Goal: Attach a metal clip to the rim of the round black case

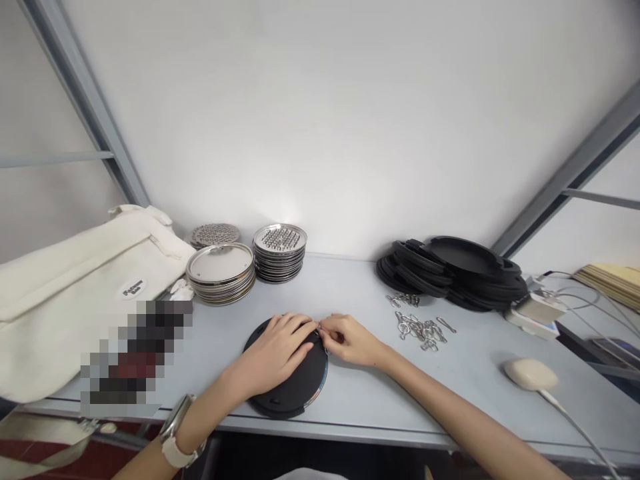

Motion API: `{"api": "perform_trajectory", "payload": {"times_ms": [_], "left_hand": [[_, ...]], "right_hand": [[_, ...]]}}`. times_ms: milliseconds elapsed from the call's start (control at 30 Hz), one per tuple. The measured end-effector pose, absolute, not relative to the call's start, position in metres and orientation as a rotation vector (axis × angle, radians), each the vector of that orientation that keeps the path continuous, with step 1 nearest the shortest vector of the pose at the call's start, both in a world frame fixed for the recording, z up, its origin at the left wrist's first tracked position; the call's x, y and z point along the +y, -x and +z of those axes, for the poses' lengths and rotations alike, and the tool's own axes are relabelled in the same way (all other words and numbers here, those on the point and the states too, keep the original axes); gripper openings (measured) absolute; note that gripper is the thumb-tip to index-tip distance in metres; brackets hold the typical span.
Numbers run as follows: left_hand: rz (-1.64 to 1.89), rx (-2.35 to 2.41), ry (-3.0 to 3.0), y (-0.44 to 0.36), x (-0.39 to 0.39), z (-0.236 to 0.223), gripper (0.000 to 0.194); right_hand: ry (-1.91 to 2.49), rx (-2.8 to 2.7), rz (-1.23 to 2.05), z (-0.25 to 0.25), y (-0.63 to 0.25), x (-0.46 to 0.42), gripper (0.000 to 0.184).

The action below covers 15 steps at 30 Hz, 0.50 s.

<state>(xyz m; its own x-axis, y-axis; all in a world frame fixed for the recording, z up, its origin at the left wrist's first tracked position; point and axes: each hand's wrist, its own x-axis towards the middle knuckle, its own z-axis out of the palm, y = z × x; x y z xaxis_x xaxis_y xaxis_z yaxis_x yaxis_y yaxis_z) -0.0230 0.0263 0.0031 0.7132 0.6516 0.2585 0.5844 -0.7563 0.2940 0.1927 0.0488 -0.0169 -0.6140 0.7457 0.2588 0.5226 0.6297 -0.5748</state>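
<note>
Disc (305,385) lies flat on the desk (367,413), centre, close to the near edge. Left hand (285,351) is palm-down across its top, fingers loosely spread, pressing rather than clasping. Right hand (353,340) has a closed thumb-and-finger grip at the disc's far right rim, seemingly on a small metal part (319,330); fingers hide most of it, so its seating is unclear.

For good work there: left palm load should sit over the middle so the disc can't spin or tip, left fingertips clear of the pinch. Right pinch wants light, square pressure, no prying. Loose clips (420,328) are within easy reach, to the right.
</note>
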Motion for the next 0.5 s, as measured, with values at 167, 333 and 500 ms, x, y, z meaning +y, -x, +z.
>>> {"api": "perform_trajectory", "payload": {"times_ms": [167,333,500], "left_hand": [[0.509,0.999,-2.724,0.0231,0.0280,0.0010,0.037],[0.530,0.991,-2.733,0.0233,0.0283,0.0001,0.038],[0.537,0.995,-2.743,0.0227,0.0277,0.0013,0.037]], "right_hand": [[1.006,-2.371,0.636,-0.0159,-0.1932,0.0486,0.028],[1.019,-2.340,0.691,-0.0164,-0.1939,0.0481,0.026],[1.033,-2.314,0.761,-0.0173,-0.1943,0.0480,0.022]]}}
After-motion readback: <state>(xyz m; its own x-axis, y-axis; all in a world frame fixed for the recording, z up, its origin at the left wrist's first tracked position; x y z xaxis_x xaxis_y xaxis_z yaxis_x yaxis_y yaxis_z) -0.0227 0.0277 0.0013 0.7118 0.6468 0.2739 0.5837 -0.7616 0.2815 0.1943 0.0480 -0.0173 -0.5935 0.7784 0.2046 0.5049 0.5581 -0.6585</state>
